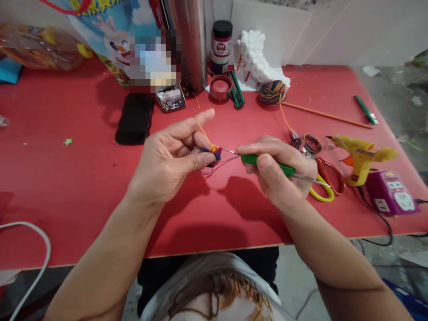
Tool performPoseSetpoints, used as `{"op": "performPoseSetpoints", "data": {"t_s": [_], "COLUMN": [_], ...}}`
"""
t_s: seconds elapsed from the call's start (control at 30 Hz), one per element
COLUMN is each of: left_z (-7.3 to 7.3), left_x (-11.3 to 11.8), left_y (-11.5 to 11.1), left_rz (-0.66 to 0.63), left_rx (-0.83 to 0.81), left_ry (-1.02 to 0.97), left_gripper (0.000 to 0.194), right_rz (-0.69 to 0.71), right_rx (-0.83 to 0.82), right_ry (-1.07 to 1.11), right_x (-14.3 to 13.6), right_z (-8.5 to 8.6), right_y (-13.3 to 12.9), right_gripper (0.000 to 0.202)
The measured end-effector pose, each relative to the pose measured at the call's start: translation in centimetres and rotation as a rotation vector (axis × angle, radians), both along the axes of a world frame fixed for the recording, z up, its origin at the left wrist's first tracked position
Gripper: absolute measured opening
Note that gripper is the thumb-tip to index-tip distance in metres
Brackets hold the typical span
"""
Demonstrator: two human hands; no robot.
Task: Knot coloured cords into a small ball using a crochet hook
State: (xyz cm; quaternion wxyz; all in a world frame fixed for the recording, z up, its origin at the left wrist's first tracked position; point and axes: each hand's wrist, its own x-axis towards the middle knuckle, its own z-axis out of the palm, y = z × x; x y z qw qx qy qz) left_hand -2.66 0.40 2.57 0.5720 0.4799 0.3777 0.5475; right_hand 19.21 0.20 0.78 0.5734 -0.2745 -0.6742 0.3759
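Between the thumb and fingers of my left hand [175, 156] is a small multicoloured crochet piece [216, 154] in blue, red and yellow yarn. An orange strand runs from the piece up over my raised left index finger. My right hand [281, 167] grips the green handle of a crochet hook [250, 159]. The hook's thin metal tip points left and meets the piece; its other metal end sticks out past my palm. A thin purple strand hangs below the piece and stretches toward my right hand.
On the red table [83, 191] lie a yarn ball [273, 92], a wooden stick [327, 115], scissors [323, 187], a yellow glue gun [359, 156], a purple power box [391, 191], a black case [135, 118] and a green cutter [236, 90]. A steel flask [191, 44] stands behind.
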Motion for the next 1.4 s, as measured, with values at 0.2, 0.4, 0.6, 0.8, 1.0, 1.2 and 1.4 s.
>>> {"op": "performPoseSetpoints", "data": {"t_s": [0.2,0.4,0.6,0.8,1.0,1.2,1.4], "left_z": [0.2,0.4,0.5,-0.9,-1.7,-1.7,-1.8], "left_x": [-0.1,-0.2,0.1,1.8,3.2,2.8,2.8], "left_y": [-0.1,-0.2,-0.4,-0.7,-1.0,-0.9,-0.9], "left_rz": [-0.067,-0.124,-0.157,0.023,0.162,0.173,0.203], "left_rx": [0.0,-0.009,-0.063,0.021,0.123,0.104,0.036], "left_ry": [0.009,0.023,-0.004,-0.006,-0.023,0.005,-0.01], "left_gripper": [0.054,0.052,0.048,0.052,0.048,0.047,0.039], "right_rz": [0.077,0.17,0.316,0.355,0.258,0.275,0.27], "right_rx": [-0.085,-0.289,-0.478,-0.633,-0.703,-0.73,-0.649], "right_ry": [0.084,0.134,0.271,0.402,0.56,0.534,0.462], "right_x": [0.5,1.1,1.1,-1.1,-3.1,-2.9,-3.0], "right_z": [0.6,0.9,0.5,-0.4,-0.7,-0.8,-0.8], "right_y": [0.5,1.1,1.6,0.6,-0.1,0.1,-0.4], "right_gripper": [0.019,0.022,0.024,0.024,0.025,0.025,0.023]}}
